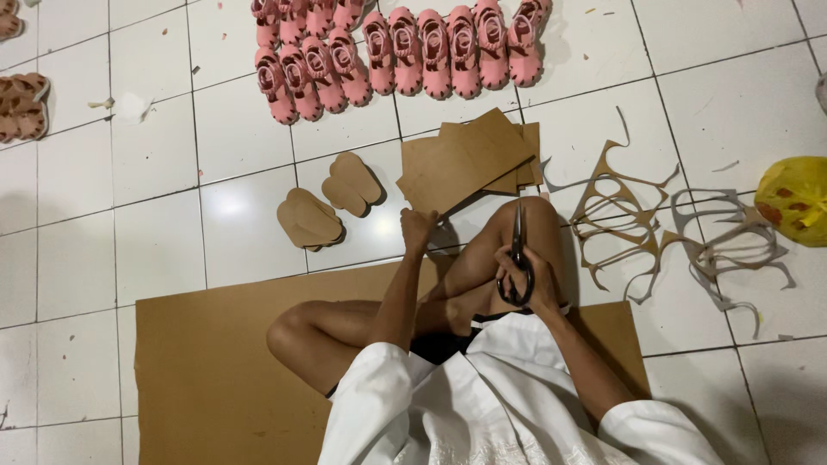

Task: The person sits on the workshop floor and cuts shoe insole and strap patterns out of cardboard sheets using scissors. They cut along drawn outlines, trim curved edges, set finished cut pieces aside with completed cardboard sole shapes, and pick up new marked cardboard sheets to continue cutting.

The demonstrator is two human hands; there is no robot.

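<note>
My left hand (418, 228) reaches forward to the near corner of a stack of brown cardboard sheets (465, 159) on the white tiled floor and touches its edge. My right hand (530, 280) rests on my raised knee and holds black scissors (518, 250), blades pointing away from me and closed. I sit cross-legged on a large cardboard sheet (207, 370). Two small piles of sole-shaped cardboard cutouts (308, 220) (351, 183) lie to the left of the stack.
Rows of pink children's shoes (396, 52) stand at the far side. Cardboard offcuts with sole-shaped holes (663, 228) lie to the right, next to a yellow plastic bag (797, 198). Tan shoes (21, 103) sit at the far left edge.
</note>
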